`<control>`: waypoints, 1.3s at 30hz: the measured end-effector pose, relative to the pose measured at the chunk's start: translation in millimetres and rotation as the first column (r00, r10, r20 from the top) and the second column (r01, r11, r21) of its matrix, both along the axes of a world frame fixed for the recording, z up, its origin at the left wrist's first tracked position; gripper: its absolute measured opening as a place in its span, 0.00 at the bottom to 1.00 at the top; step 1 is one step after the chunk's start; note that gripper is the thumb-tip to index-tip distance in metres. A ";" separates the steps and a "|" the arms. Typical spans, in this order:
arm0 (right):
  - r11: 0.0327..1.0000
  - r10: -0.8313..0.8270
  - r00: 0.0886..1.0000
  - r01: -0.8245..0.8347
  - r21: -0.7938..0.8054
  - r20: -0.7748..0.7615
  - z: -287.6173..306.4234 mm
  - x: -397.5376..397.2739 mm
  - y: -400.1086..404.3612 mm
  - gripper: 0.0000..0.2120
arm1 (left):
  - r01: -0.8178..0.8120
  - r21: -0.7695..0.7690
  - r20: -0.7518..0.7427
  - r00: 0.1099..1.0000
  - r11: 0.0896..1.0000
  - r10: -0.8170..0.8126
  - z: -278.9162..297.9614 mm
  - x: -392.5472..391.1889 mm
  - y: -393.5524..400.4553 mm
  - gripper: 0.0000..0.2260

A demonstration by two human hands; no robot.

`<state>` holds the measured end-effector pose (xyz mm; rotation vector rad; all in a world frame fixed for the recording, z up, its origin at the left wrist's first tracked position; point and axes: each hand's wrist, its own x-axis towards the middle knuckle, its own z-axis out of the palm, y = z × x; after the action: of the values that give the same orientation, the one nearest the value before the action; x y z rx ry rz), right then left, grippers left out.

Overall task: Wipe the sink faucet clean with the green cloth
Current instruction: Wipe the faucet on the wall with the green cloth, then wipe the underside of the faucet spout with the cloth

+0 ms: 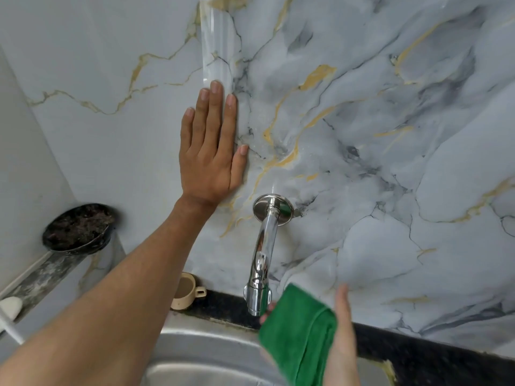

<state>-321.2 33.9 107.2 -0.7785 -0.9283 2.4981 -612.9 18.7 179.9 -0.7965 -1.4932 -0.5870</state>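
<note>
A chrome faucet point(263, 254) juts from the marble wall on a round flange and bends down over the steel sink point(195, 358). My right hand point(341, 338) holds the folded green cloth point(298, 335) just right of the faucet's spout end, with fingertips showing close to the spout tip; whether the cloth touches the spout I cannot tell. My left hand point(211, 146) lies flat on the wall, fingers together and pointing up, above and left of the faucet flange, holding nothing.
A beige cup point(186, 291) stands on the dark counter strip behind the sink, left of the faucet. A black bowl point(79, 227) of dark matter sits on a ledge at the left. A white object point(11, 306) lies at the left edge.
</note>
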 end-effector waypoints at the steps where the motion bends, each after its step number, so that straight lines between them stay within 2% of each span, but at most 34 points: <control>1: 0.986 -0.105 0.994 0.108 0.131 -0.030 12.4 -2.3 2.2 0.55 | 0.003 0.000 -0.002 1.000 1.000 -0.003 0.0 0.3 0.0 0.29; 2: 0.920 -0.171 0.983 0.185 0.346 -0.072 28.6 -7.5 0.8 0.51 | 0.007 -0.003 -0.003 1.000 1.000 -0.007 -0.2 0.9 0.3 0.29; 3: 0.766 -0.216 0.974 0.215 0.606 -0.072 44.8 -15.3 -3.4 0.46 | 0.010 -0.006 -0.003 1.000 1.000 -0.010 -0.6 1.1 0.5 0.29; 4: 0.535 -0.275 0.960 0.198 0.821 -0.053 58.3 -25.9 -7.0 0.40 | 0.008 -0.007 -0.002 1.000 1.000 -0.008 -1.0 0.6 0.8 0.29; 5: 0.254 -0.334 0.943 0.103 0.962 -0.012 65.3 -39.4 -9.0 0.39 | 0.002 -0.006 0.002 1.000 1.000 -0.002 -1.2 -0.3 0.7 0.30; 6: -0.021 -0.380 0.923 -0.072 0.997 0.059 66.2 -55.3 -11.7 0.40 | -0.004 -0.004 0.007 1.000 1.000 0.004 -1.3 -1.2 0.6 0.30; 7: -0.216 -0.432 0.891 -0.254 0.943 0.141 65.8 -68.8 -15.8 0.43 | -0.009 -0.002 0.010 1.000 1.000 0.009 -1.3 -1.7 0.2 0.30; 8: -0.314 -0.475 0.856 -0.379 0.870 0.202 64.5 -78.3 -19.2 0.47 | -0.010 0.000 0.010 1.000 1.000 0.010 -1.5 -1.7 0.0 0.30; 10: -0.364 -0.513 0.832 -0.434 0.824 0.212 60.3 -85.2 -21.3 0.52 | -0.009 0.001 0.005 1.000 1.000 0.009 -1.4 -1.4 -0.4 0.30; 13: -0.419 -0.505 0.856 -0.360 0.834 0.115 50.2 -79.5 -19.6 0.56 | -0.004 -0.008 0.003 1.000 1.000 0.004 -0.8 0.4 0.3 0.30; 16: -0.478 -0.454 0.889 -0.303 0.824 0.063 34.2 -67.8 -26.9 0.55 | -0.017 -0.014 -0.005 1.000 1.000 0.017 -0.8 0.5 0.7 0.30; 18: -0.556 -0.430 0.903 -0.267 0.787 0.002 16.0 -55.0 -34.2 0.49 | -0.031 -0.013 -0.005 1.000 0.999 0.031 -1.3 -0.5 0.3 0.30; 20: -0.619 -0.430 0.899 -0.225 0.752 -0.085 -3.4 -43.2 -40.2 0.36 | -0.041 -0.022 0.000 0.999 0.999 0.041 -2.0 -1.1 -0.9 0.30; 22: -0.649 -0.428 0.887 -0.167 0.743 -0.175 -15.3 -35.3 -45.8 0.24 | -0.056 -0.036 0.001 0.998 0.998 0.056 -1.8 -1.1 -1.1 0.30; 23: -0.649 -0.427 0.885 -0.156 0.745 -0.187 -18.5 -32.0 -47.6 0.23 | -0.058 -0.041 0.003 0.998 0.997 0.058 -0.7 -1.2 -0.9 0.30; 25: -0.635 -0.404 0.900 -0.145 0.759 -0.166 -22.9 -22.3 -49.3 0.26 | -0.056 -0.048 0.018 0.998 0.997 0.057 0.7 -1.4 -0.7 0.30; 26: -0.641 -0.380 0.913 -0.144 0.754 -0.148 -24.7 -15.0 -50.3 0.24 | -0.058 -0.053 0.034 0.998 0.997 0.060 0.2 0.2 -0.8 0.30; 27: -0.637 -0.349 0.931 -0.152 0.755 -0.107 -25.9 -5.1 -51.3 0.23 | -0.064 -0.063 0.059 0.996 0.996 0.068 0.2 3.6 -2.0 0.30; 28: -0.608 -0.314 0.949 -0.182 0.773 -0.023 -25.1 6.4 -51.8 0.27 | -0.072 -0.078 0.091 0.993 0.994 0.079 1.4 9.1 -4.1 0.30; 29: -0.505 -0.233 0.968 -0.205 0.839 0.096 -24.1 19.0 -52.1 0.36 | -0.076 -0.099 0.133 0.987 0.992 0.089 4.0 16.9 -7.2 0.30; 30: -0.309 -0.130 0.974 -0.216 0.926 0.184 -21.3 32.9 -52.8 0.43 | -0.076 -0.126 0.184 0.978 0.989 0.099 8.4 27.5 -11.2 0.29; 31: -0.004 -0.031 0.976 -0.216 0.976 0.215 -15.1 48.3 -54.2 0.47 | -0.065 -0.161 0.245 0.964 0.985 0.104 14.2 40.5 -16.3 0.29; 32: 0.324 0.043 0.981 -0.194 0.926 0.190 -9.2 65.8 -54.6 0.45 | -0.024 -0.193 0.314 0.946 0.981 0.085 20.2 56.6 -22.6 0.29; 33: 0.575 0.055 0.983 -0.174 0.800 0.175 -3.6 84.7 -53.8 0.40 | 0.053 -0.212 0.400 0.916 0.976 0.037 25.3 75.5 -31.0 0.28; 34: 0.754 0.039 0.986 -0.136 0.643 0.162 0.5 105.5 -50.8 0.32 | 0.152 -0.203 0.500 0.865 0.967 -0.031 27.6 98.0 -41.5 0.27; 35: 0.874 0.026 0.987 -0.098 0.475 0.157 0.6 128.4 -46.0 0.27 | 0.246 -0.157 0.592 0.799 0.957 -0.108 25.1 124.9 -53.6 0.26; 36: 0.949 0.027 0.988 -0.073 0.306 0.151 -2.4 152.4 -40.9 0.23 | 0.323 -0.071 0.651 0.732 0.944 -0.202 18.2 158.2 -67.1 0.22; 38: 0.998 0.012 0.993 -0.020 0.065 0.116 -6.5 203.0 -34.0 0.18 | 0.438 0.156 0.713 0.570 0.885 -0.408 -7.8 242.3 -97.3 0.14; 39: 1.000 -0.013 0.994 0.014 -0.004 0.112 -9.5 227.4 -29.5 0.16 | 0.472 0.239 0.758 0.456 0.849 -0.467 -22.2 288.3 -110.0 0.12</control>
<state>-93.8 4.4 97.7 -0.9319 -0.9515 2.4671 -324.7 -91.4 157.7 -1.0313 -2.0909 -1.5374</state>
